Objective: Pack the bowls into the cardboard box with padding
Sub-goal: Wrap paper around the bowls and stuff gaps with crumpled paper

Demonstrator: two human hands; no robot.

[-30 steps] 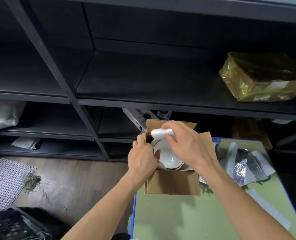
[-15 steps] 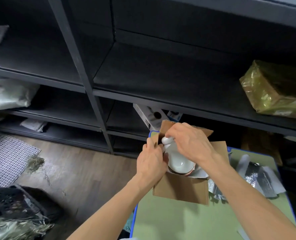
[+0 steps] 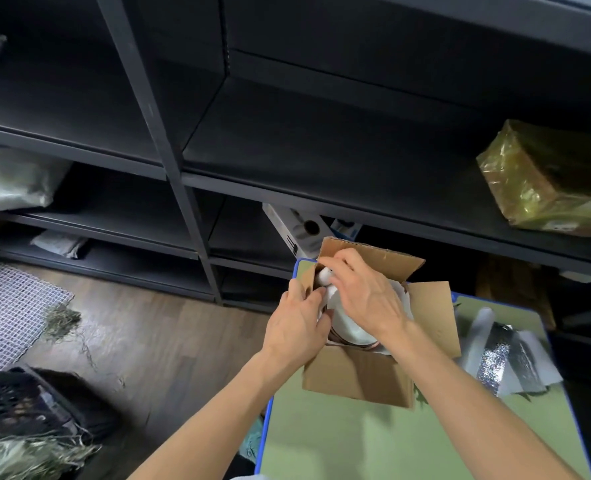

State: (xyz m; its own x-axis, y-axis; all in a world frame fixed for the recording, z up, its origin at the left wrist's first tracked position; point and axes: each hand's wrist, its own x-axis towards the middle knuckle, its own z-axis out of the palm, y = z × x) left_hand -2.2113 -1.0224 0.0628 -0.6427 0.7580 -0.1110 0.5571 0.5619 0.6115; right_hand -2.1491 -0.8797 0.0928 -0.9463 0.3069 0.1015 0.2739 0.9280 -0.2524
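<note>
Pinches soft padding wad point(image 3: 323, 279) in right hand point(image 3: 365, 299), grips cardboard box flap point(image 3: 305, 278) in left hand point(image 3: 296, 329), beside fragile bowl point(image 3: 348, 330) best rim-lifted.

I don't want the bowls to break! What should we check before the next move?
1. Bowl inside the box: ok.
2. Box held steady: ok, the left grip holds its left wall.
3. Padding roll tucked fully into the far left corner: cannot tell, the right grip covers most of it.
4. Box fully on the table: ok, though it sits at the far left corner.
5. Spare padding at hand: ok, it lies on the table right of the box.
6. Padding under the bowl: cannot tell, hidden.
</note>
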